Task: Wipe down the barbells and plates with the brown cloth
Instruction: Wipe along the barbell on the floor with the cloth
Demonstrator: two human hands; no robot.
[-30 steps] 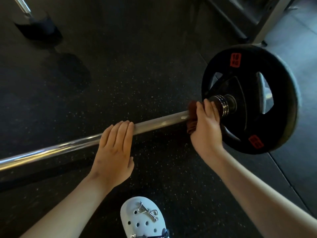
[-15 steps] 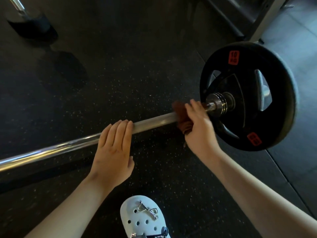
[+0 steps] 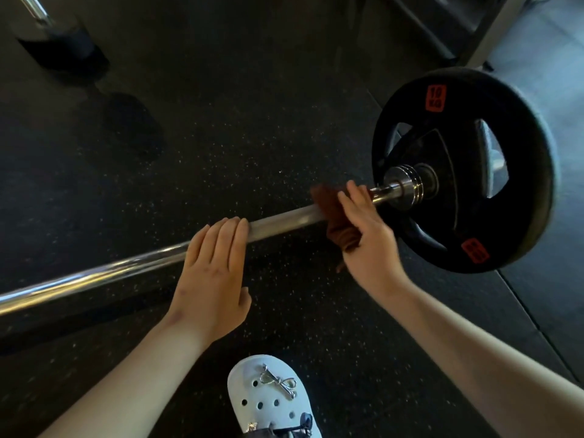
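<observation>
brown cloth apparently round barbell

A black rubber floor flecked with pale specks spreads beneath the left grip and the right grip. Nearer than the left grip, slightly to its right, sits a white clog bearing a silver bow charm. Far beyond the right grip stands a pale metal frame. Far beyond the left grip lies a dark block.

There is just one camera, worn on the person's head, looking forward and steeply down at the barbell and the floor. It sits close and wide-angled, with a shoe at its bottom edge.
</observation>
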